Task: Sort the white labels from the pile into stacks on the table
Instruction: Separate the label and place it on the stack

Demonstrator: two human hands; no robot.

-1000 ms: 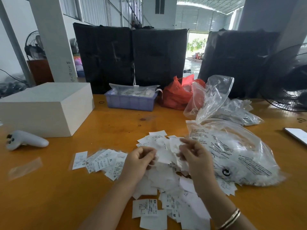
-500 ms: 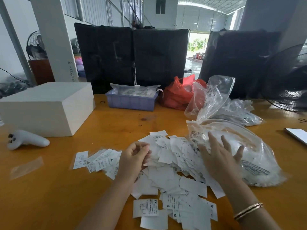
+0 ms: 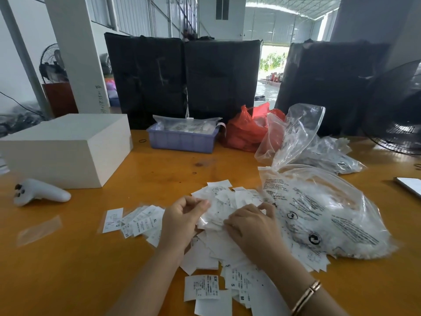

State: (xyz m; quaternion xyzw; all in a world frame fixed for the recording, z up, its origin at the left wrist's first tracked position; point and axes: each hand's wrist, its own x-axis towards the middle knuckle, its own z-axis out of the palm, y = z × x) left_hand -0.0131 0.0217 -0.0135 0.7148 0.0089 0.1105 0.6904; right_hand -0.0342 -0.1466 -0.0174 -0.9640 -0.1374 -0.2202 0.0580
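Head view, white printed labels (image 3: 218, 224) heaped, size letters

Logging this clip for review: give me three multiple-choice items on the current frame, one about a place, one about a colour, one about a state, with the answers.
1. Where does the white handheld controller lie?
A. On the orange table, in front of the white rectangular box
B. Inside the basket
C. Under the fan

2. What colour is the small slotted plastic basket?
A. Green
B. Purple
C. Yellow

3. What are the hands doing?
A. Both rest flat on bare table
B. Both hang off the table
C. Both work in the pile of white paper labels

Answers: 1 A, the controller sits by the box's near face. 2 B, its walls are purple. 3 C, the left hand and right hand have curled fingers among the labels.
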